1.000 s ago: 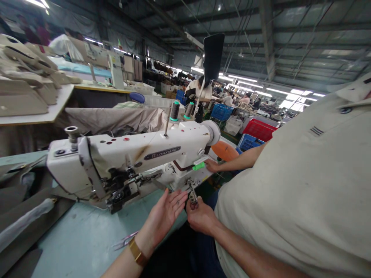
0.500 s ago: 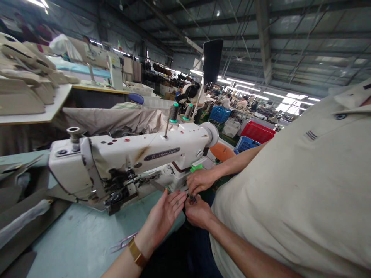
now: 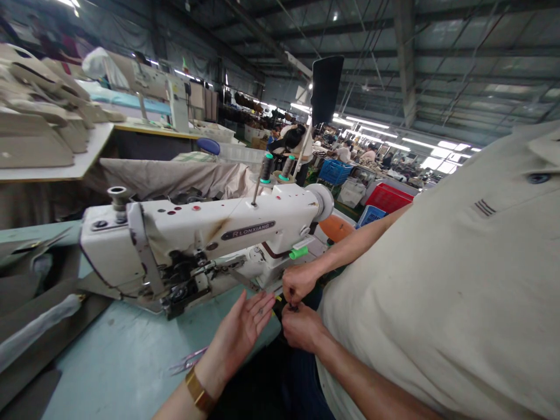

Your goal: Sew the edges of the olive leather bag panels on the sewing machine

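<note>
From the head camera, the work looks to be midway: a small dark piece (image 3: 293, 307), its outline mostly hidden by fingers, sits off the right-hand corner of the worktable (image 3: 118, 344), between a co-worker's upper hand (image 3: 300, 284) and lower hand (image 3: 304, 328). The upper hand's fingertips pinch at it while the lower hand curls around it from below. The wearer's left hand (image 3: 245, 326) reaches out past the near edge, palm up and bearing nothing, its four fingers straight and close side by side, the thumb held away from them; it is near the lower hand but apart from it. The right hand is out of view, so its fingers cannot be told. How much is left cannot be read beyond that. The sewing machine (image 3: 196, 224) is smooth white enamel, long and boxy, with a brown stain beside its oblong nameplate (image 3: 248, 230) and bare metal linkages below. Two dark, ridged thread cones (image 3: 266, 169) with teal ends stand behind it. Thin metal scissors (image 3: 189, 360) lie toward the near edge, by the gold-coloured watch (image 3: 200, 394); flat grey panels (image 3: 39, 382) and crinkled clear plastic (image 3: 39, 332) cover the left edge.
</note>
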Available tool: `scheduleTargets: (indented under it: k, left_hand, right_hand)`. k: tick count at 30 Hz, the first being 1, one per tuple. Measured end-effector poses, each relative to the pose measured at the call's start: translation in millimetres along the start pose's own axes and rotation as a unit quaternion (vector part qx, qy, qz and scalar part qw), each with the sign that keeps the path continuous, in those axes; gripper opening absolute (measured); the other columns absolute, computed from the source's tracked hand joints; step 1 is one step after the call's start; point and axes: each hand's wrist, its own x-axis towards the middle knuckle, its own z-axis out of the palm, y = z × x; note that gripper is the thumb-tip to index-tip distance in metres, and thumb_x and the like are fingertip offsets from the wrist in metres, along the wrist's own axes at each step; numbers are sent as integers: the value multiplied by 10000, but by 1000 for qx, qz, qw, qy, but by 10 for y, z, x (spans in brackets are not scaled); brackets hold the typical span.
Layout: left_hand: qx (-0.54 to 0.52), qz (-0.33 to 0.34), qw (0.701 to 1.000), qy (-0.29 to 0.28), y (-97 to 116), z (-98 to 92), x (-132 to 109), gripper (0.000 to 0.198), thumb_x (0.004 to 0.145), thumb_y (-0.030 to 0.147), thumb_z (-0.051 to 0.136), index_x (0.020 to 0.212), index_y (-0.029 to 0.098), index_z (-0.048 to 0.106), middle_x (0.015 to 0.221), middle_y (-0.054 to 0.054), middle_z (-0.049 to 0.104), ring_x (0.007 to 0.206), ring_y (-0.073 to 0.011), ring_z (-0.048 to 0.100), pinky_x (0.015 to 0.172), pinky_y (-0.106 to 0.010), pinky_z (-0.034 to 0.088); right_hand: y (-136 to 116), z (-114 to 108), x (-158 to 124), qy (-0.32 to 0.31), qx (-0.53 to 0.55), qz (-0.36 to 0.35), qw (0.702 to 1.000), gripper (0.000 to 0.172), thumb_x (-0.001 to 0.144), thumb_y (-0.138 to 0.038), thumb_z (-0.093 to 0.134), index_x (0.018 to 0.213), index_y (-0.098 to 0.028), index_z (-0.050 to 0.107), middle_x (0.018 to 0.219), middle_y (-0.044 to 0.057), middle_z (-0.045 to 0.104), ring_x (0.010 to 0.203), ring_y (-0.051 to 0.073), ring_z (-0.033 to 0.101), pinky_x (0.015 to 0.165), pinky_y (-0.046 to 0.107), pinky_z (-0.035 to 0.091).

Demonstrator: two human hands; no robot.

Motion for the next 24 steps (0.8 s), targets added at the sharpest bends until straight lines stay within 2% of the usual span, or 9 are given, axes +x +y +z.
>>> scheduleTargets:
  k: [5, 9, 13, 16, 18, 20, 24]
  left_hand:
    - [-23, -1, 999, 26, -67, -202, -13, 463, 933, 365, 435, 1263, 42, 466, 1313, -212, 560, 1205, -246, 549, 993, -320, 486]
    - [-37, -4, 999, 32, -131, -333, -26, 459, 921, 367, 464, 1250, 47, 479, 1316, -209, 559, 1209, -248, 545, 986, -317, 493]
    - [-42, 2, 999, 30, -138, -410, -45, 470, 917, 375, 471, 1249, 42, 481, 1343, -197, 539, 1224, -253, 530, 967, -304, 504]
    - [-44, 11, 998, 33, -101, -422, -68, 474, 923, 373, 458, 1253, 33, 475, 1349, -201, 531, 1229, -258, 525, 961, -306, 509]
    - [-43, 23, 998, 41, -69, -417, -87, 470, 931, 364, 441, 1253, 22, 469, 1346, -214, 529, 1224, -266, 528, 967, -317, 506]
    - [-45, 32, 997, 47, -40, -413, -106, 460, 938, 351, 428, 1254, 19, 464, 1342, -223, 529, 1223, -273, 529, 980, -330, 499]
    - [-56, 37, 997, 42, -13, -434, -135, 448, 940, 337, 425, 1262, 27, 453, 1337, -227, 532, 1229, -280, 523, 995, -343, 487]
  right_hand:
    - [37, -48, 39, -33, 5, 5, 999, 347, 854, -315, 514, 527, -283, 629, 487, -39, 586, 740, 134, 664, 566, 218, 491]
    - [71, -60, 8, -47, 2, 9, 999, 395, 847, -269, 527, 455, -271, 574, 409, -47, 530, 654, 122, 652, 538, 199, 477]
    - [128, -19, -117, -41, -6, 12, 999, 559, 834, -278, 533, 301, -247, 365, 285, -38, 365, 572, 132, 627, 516, 204, 455]
    - [186, 71, -226, -11, -7, 15, 1000, 656, 832, -327, 525, 268, -227, 204, 240, -26, 216, 547, 155, 617, 511, 222, 444]
    - [214, 148, -297, 14, -2, 17, 1000, 629, 847, -363, 497, 280, -233, 257, 251, -21, 229, 570, 164, 626, 516, 229, 446]
    - [223, 213, -367, 43, 9, 20, 999, 564, 875, -396, 442, 331, -253, 400, 287, -12, 317, 614, 173, 641, 524, 240, 456]
    - [178, 246, -485, 94, 43, 26, 994, 539, 935, -425, 282, 559, -268, 635, 402, 17, 478, 697, 185, 662, 552, 264, 484]
